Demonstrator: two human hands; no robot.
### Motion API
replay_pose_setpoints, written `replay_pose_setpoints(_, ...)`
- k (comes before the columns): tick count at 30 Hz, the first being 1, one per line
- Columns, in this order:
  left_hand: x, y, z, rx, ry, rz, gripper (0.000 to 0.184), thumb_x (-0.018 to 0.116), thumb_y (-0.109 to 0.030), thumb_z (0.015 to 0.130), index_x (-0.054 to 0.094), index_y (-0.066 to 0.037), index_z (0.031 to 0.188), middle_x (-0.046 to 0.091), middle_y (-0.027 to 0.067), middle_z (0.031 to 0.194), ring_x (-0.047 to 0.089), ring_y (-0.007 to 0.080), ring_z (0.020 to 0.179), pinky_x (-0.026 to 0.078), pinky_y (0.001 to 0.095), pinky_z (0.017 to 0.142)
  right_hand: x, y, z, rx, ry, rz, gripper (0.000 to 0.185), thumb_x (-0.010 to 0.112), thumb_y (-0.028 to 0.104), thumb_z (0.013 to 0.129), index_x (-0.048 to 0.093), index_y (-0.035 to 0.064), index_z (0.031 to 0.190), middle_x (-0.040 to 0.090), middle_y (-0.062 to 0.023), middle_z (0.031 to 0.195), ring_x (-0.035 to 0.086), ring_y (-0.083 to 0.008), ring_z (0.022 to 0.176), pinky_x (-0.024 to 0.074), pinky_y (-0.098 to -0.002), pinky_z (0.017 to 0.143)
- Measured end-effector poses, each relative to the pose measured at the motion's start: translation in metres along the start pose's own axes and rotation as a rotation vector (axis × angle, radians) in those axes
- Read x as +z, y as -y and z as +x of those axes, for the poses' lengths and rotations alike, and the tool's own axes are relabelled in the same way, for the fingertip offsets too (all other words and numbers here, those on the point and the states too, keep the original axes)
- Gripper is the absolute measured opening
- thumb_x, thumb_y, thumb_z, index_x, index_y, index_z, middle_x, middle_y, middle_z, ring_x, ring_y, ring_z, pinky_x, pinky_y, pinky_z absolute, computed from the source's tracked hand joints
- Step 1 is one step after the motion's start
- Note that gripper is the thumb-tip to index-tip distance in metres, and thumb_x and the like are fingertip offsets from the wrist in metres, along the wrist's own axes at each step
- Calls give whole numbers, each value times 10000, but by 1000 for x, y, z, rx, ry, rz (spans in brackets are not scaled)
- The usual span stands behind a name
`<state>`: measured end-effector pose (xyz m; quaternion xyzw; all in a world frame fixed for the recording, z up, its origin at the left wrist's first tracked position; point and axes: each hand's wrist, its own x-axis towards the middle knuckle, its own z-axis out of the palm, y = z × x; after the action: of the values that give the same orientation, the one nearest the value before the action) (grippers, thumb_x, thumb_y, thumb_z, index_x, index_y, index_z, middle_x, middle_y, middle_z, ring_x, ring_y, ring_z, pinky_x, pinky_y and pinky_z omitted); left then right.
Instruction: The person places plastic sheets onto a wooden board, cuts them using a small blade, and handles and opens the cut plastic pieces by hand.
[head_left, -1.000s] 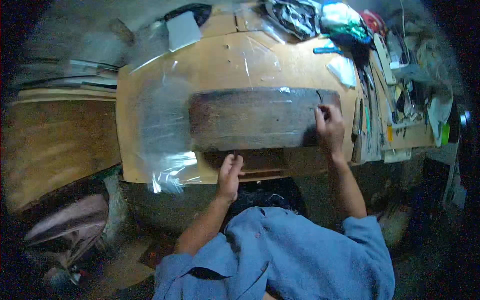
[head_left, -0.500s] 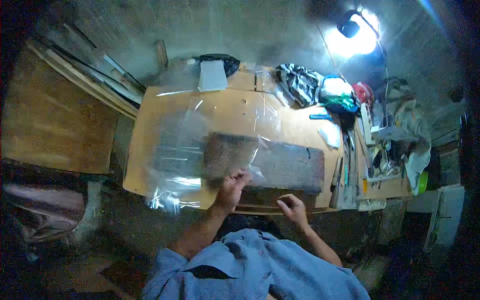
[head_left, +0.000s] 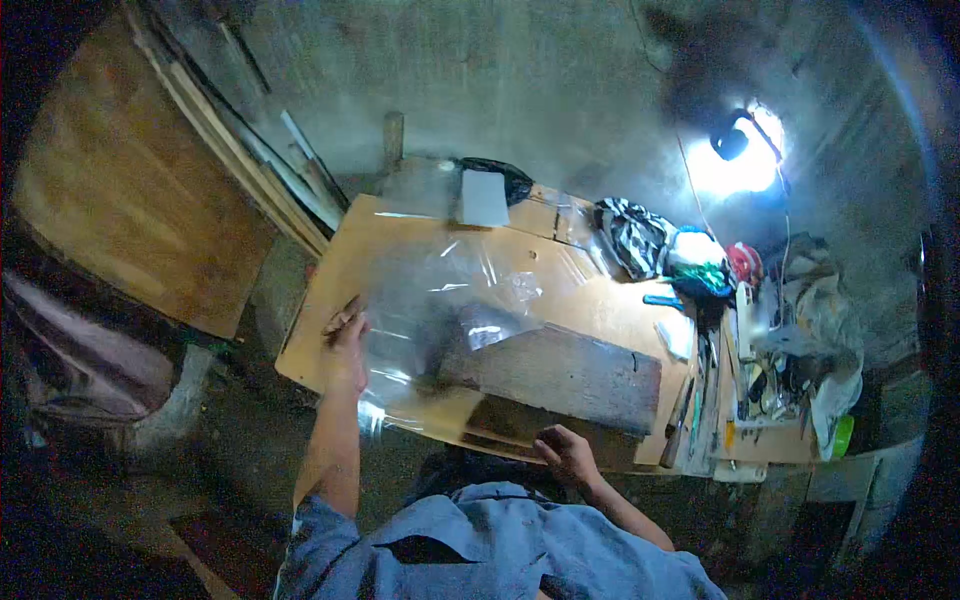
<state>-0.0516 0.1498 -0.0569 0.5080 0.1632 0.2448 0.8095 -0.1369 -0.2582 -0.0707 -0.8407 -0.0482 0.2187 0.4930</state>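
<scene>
My left hand [head_left: 347,345] is at the left edge of a clear plastic sheet [head_left: 410,290] on the wooden table; its fingers are blurred, and I cannot make out whether they grip the sheet. My right hand [head_left: 567,452] is closed at the front edge, just below a dark, worn board [head_left: 570,375]; anything inside it is hidden. Another piece of clear plastic [head_left: 490,328] lies over the board's left end. A small dark curved item [head_left: 634,362] rests on the board's right end.
The wooden table [head_left: 600,305] holds a white pad [head_left: 484,198], a striped bag [head_left: 634,238], a blue tool [head_left: 662,301] and a white packet [head_left: 676,335]. Long tools [head_left: 697,400] lie along the right side. A lit lamp [head_left: 735,150] hangs behind; boards lean at left.
My left hand has moved left, from above the board to the sheet's left edge. My right hand dropped from the board's right end to the front edge. The view has tilted.
</scene>
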Motion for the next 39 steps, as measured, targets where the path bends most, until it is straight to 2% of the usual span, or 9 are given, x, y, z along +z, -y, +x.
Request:
replay_pose_setpoints(4, -59, 2, -23, -56, -222, 131, 204, 694, -147, 843, 579, -79, 997, 618, 7, 851, 570, 116, 794, 456, 297, 742, 5, -6, 3, 19, 15, 102, 200, 679, 140, 870, 622, 6, 1008, 685, -93, 897, 613, -116, 797, 496, -269, 719)
replay_pose_setpoints(11, -136, 69, -80, 29, -524, 250, 112, 659, -130, 864, 567, -90, 914, 583, -6, 810, 553, 102, 729, 451, 297, 615, 11, -9, 15, 34, 128, 197, 191, 681, 101, 858, 633, 22, 1024, 685, -76, 922, 612, -119, 836, 494, -276, 769)
replay_pose_setpoints(16, -75, 9, -112, 39, -502, 950, 458, 669, -233, 831, 523, -73, 1234, 562, 133, 1175, 539, 273, 1126, 425, 426, 911, 10, 0, 17, 184, 178, 336, 191, 677, 79, 854, 634, 20, 1030, 681, -76, 931, 606, -120, 863, 487, -271, 783)
replay_pose_setpoints(18, -43, -20, -111, 140, -535, 1714, 550, 667, -317, 816, 496, -133, 1305, 409, 175, 1388, 342, 362, 1330, 286, 542, 1039, 12, -16, 20, 211, 127, 409, 189, 674, 70, 852, 632, 18, 1029, 680, -72, 922, 609, -124, 859, 487, -270, 779)
replay_pose_setpoints(21, -29, -27, -96, 234, -191, 1906, 608, 625, -408, 826, 450, -185, 1364, 272, 170, 1494, 161, 388, 1410, 149, 604, 1091, 14, -39, 20, 146, 104, 422, 184, 672, 73, 851, 634, 25, 1024, 681, -65, 912, 612, -127, 851, 488, -277, 775)
replay_pose_setpoints(25, -20, 23, -60, 399, 217, 1717, 657, 589, -473, 845, 389, -224, 1420, 182, 164, 1534, 124, 397, 1419, 115, 607, 1108, 11, -56, 14, -63, 52, 28, 178, 670, 85, 842, 639, 27, 1008, 686, -82, 909, 627, -140, 850, 493, -297, 773)
replay_pose_setpoints(27, -8, 41, -48, 278, 547, 1666, 669, 566, -513, 862, 343, -286, 1451, 98, 144, 1564, 65, 392, 1432, 83, 614, 1114, 8, -45, 7, -76, 27, 149, 180, 667, 96, 838, 639, 29, 1003, 686, -108, 916, 643, -177, 854, 500, -315, 775)
replay_pose_setpoints(30, 0, 58, -37, 120, 614, 1715, 677, 535, -549, 876, 289, -336, 1469, 23, 121, 1578, -12, 388, 1439, 57, 605, 1118, 1, -53, 0, -99, -7, -107, 187, 659, 102, 835, 632, 24, 1002, 679, -145, 924, 660, -241, 859, 510, -336, 771)
replay_pose_setpoints(39, 24, 79, -21, -275, 137, 1818, 835, 443, -642, 872, 47, -290, 1518, -82, 163, 1570, -112, 414, 1425, -46, 589, 1111, -15, -21, -19, 92, -38, -16, 240, 678, 193, 861, 625, 19, 1018, 677, -151, 935, 661, -260, 849, 512, -340, 756)
